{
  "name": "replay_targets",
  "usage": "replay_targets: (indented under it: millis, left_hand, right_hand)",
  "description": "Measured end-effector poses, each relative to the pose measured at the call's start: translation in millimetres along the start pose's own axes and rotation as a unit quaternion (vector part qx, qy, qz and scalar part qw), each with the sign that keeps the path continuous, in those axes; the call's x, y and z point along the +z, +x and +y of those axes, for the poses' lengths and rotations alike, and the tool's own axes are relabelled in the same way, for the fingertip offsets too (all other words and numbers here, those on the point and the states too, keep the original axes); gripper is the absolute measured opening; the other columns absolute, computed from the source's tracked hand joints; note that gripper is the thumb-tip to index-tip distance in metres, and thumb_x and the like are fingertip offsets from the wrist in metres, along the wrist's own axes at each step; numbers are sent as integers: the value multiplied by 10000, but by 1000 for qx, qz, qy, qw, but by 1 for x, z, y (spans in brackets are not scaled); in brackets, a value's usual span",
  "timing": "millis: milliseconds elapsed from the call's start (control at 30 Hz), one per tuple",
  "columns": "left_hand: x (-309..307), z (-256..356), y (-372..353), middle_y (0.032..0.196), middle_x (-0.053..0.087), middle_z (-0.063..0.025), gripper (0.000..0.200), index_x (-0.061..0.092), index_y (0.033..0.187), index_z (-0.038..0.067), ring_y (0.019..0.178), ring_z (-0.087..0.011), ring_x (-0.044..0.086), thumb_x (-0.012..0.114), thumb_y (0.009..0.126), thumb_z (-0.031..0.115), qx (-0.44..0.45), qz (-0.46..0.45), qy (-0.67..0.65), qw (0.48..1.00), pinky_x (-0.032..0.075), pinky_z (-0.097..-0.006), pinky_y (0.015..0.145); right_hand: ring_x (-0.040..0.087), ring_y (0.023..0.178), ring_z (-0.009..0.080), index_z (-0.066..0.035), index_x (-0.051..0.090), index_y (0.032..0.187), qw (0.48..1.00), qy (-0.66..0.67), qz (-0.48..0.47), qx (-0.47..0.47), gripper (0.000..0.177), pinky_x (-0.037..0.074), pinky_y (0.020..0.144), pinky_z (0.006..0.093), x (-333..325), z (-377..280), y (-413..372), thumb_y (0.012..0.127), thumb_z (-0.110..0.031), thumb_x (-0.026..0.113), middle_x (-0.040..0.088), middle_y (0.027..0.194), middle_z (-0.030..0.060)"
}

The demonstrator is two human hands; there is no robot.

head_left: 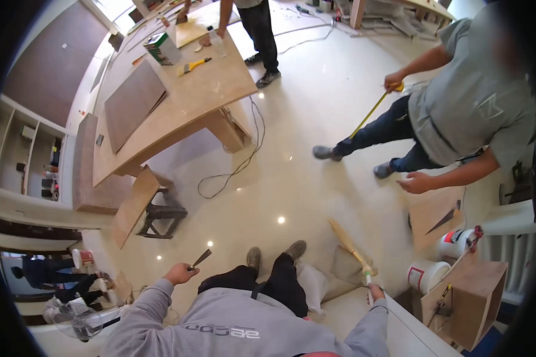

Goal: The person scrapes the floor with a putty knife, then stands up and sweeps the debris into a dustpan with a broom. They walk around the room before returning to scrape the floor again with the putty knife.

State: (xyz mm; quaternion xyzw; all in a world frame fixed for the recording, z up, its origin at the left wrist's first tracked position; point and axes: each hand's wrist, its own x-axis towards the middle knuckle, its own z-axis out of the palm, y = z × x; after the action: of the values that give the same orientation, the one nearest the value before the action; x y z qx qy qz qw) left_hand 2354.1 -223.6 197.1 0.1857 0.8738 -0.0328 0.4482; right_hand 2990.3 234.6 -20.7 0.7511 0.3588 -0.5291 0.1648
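The glossy cream tiled floor point(304, 178) takes up most of the view. It looks largely clear of debris between the long pale wooden workbench point(190, 101) and the person's shoes, so the sweeping seems well advanced. What is left appears to be the cluttered corner on the right, where a crumpled grey sack point(343, 262) and a white plastic bucket with a red label point(426, 275) stand near open brown wooden boxes. A looping black cable point(235, 169) lies across the tiles.

A co-worker in a grey T-shirt stands apart, with one hand point(415, 182) spread open.

The right hand point(375, 292) has its fingers wrapped tight on the pale handle of a straw-bristled broom point(346, 239), whose bristles point away over the sack. The left hand point(178, 274) is closed around the grip of a dark flat-bladed scraper point(201, 258) held clear of the floor.

Writing: the grey sweatshirt point(232, 327) carries pale lettering seen upside down — not readable with any certainty. The T-shirt shows a pale angular emblem, and the bucket's label is too small to read.
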Motion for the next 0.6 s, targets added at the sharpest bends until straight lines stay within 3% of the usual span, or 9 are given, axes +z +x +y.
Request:
replay_targets:
  millis: [33,133,200,267,333,400,467,600]
  left_hand:
    - [5,-14,-3,705,649,-204,592,686,844,-20,698,-334,646,602,825,566,-27,-17,-22,999,489,-411,667]
    - [23,-67,-5,658,644,-161,594,681,851,-10,592,-269,633,590,836,577,-42,-53,-52,996,492,-388,582]
    - [47,-111,-3,629,587,-99,547,604,818,13,455,-165,532,576,862,557,-98,-121,-138,978,406,-317,416]
    - [76,-155,-3,603,610,-101,526,648,789,-2,468,-206,563,570,884,510,-108,-127,-119,979,453,-350,461]
    - [109,-203,-6,654,628,-111,509,657,806,-4,529,-218,588,581,874,495,-64,-139,-109,982,470,-366,500]
    - [120,-229,-12,756,666,-129,480,676,838,-8,653,-243,638,604,854,466,-7,-176,-115,978,503,-397,578]
    - [127,-240,-22,768,669,-129,476,679,845,-6,666,-245,641,609,847,465,-7,-193,-99,976,504,-398,588]
    - [127,-235,-32,792,675,-130,469,684,859,-1,693,-249,646,619,833,462,-36,-205,-61,976,507,-400,607]
  right_hand:
    - [526,481,240,-84,540,990,1000,-9,18,-8,351,442,418,404,2,-3,-13,884,-418,562,521,639,105]
    - [525,474,245,-58,557,940,996,-79,33,6,356,444,418,404,2,-11,-40,879,-409,566,526,627,112]
    - [546,484,249,-35,564,889,989,-130,71,-7,352,445,412,411,4,-12,-53,876,-387,570,552,639,124]
    - [612,527,258,-7,642,1017,984,-155,82,-14,465,492,503,418,4,-12,-63,814,-425,623,653,750,165]
    - [675,725,282,-28,636,1117,980,-167,107,-33,533,533,662,416,6,-16,-76,794,-451,629,685,932,174]
    - [650,1003,289,-44,615,1188,969,-193,136,-69,585,504,862,382,2,-11,-55,781,-465,623,646,1160,166]
    - [577,1158,281,-71,609,1212,976,-155,130,-87,589,445,967,343,0,-17,-66,768,-457,618,587,1277,153]
    - [600,1119,281,-88,624,1199,977,-143,137,-84,566,448,958,348,-9,-38,-104,761,-447,622,619,1224,154]
